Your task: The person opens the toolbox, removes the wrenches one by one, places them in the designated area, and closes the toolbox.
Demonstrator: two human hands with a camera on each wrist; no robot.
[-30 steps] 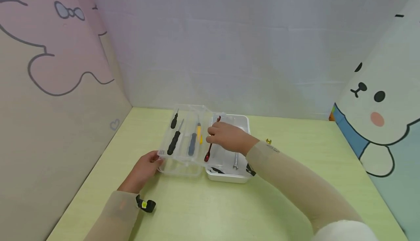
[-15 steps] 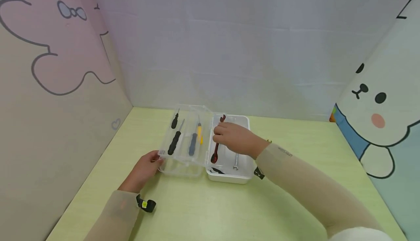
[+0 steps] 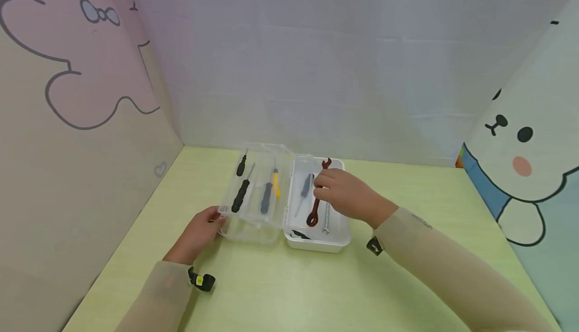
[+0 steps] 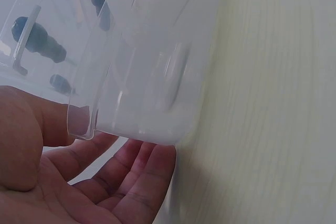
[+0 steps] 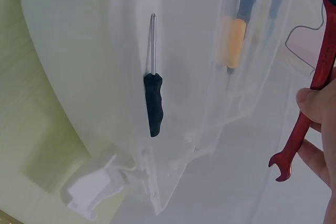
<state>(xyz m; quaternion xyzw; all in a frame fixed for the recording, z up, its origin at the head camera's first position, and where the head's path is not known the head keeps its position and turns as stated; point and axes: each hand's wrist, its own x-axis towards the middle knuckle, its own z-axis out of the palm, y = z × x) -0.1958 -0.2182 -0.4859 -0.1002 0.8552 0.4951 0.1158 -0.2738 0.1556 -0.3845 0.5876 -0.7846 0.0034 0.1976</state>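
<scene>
My right hand [image 3: 355,196] grips a red combination wrench [image 3: 312,219] above a white toolbox [image 3: 316,245]. In the right wrist view, the wrench [image 5: 321,72] has its open end pointing down and its ring end up. Inside the box lie a dark-handled screwdriver [image 3: 305,185], a silver wrench [image 3: 326,221] and a small black tool [image 3: 300,234]. My left hand [image 3: 203,231] pinches the near left corner of the hinged-open clear plastic lid and tray [image 3: 253,221]. In the left wrist view, the thumb is over the clear rim [image 4: 81,121] and the fingers are underneath.
Several screwdrivers, among them a long black one [image 3: 240,196], a blue-grey one [image 3: 267,199] and a yellow one [image 3: 276,181], lie in the clear tray. A white latch [image 5: 94,182] sticks out from the toolbox. Printed cloth walls [image 3: 294,71] enclose the pale table [image 3: 271,292].
My right hand has moved right with the red wrench, from beside the clear tray to over the box's right half. The dark-handled screwdriver has come into view. My left hand stays put.
</scene>
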